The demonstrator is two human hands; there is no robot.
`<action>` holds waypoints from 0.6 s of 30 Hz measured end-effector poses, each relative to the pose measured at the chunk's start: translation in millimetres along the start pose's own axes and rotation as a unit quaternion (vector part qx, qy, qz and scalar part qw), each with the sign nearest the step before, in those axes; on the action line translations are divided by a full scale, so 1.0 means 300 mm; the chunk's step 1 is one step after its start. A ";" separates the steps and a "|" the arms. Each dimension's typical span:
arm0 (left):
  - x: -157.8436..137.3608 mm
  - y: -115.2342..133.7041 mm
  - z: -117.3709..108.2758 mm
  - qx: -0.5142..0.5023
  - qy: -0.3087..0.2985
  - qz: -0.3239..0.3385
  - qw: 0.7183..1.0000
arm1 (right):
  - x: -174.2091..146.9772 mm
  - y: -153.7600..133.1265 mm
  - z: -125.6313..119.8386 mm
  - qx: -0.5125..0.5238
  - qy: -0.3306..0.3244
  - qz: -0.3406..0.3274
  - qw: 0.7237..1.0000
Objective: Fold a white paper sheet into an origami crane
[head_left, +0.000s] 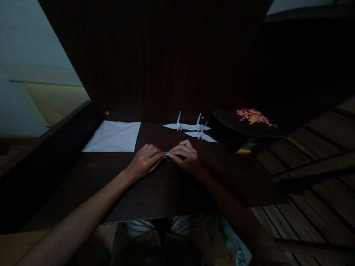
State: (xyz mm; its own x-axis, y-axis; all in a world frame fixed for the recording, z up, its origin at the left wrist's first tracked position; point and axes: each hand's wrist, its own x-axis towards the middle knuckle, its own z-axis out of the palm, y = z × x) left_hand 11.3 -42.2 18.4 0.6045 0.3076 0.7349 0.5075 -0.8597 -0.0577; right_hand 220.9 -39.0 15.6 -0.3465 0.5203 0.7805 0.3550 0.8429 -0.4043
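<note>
Between my two hands, over the middle of the dark desk, is a small folded piece of white paper [167,154]; only a sliver of it shows. My left hand [146,159] pinches it from the left, and my right hand [187,156] pinches it from the right, fingertips almost meeting. The fingers hide most of its shape. Just beyond my right hand stand three white origami cranes with spread wings: one on the left [179,126], one behind [198,127] and one in front [201,135]. A creased white paper sheet [113,136] lies flat beyond my left hand.
The dark wooden desk [166,192] has a raised side panel [44,159] at left and an upright back board [172,62]. On a dark curved shelf [227,118] at right sits a pile of small colourful pieces [253,116]. Wooden slats [318,162] lie further right.
</note>
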 end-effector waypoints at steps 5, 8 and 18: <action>-0.001 0.017 0.011 -0.060 0.010 -0.020 0.998 | -0.004 -0.002 0.007 0.010 -0.002 -0.004 1.000; -0.004 0.020 0.015 -0.086 0.020 -0.042 0.995 | -0.004 -0.004 0.008 0.007 0.004 0.011 1.000; -0.002 0.026 0.014 -0.124 0.060 -0.074 0.988 | 0.001 -0.016 0.009 0.009 -0.001 0.000 1.000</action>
State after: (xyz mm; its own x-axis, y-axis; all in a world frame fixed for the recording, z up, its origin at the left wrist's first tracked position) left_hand 17.4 -47.3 14.6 0.4498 0.3995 0.7988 0.4106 -0.8868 0.2123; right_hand 217.0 -42.5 16.5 -0.3489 0.5209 0.7791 0.3387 0.8452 -0.4134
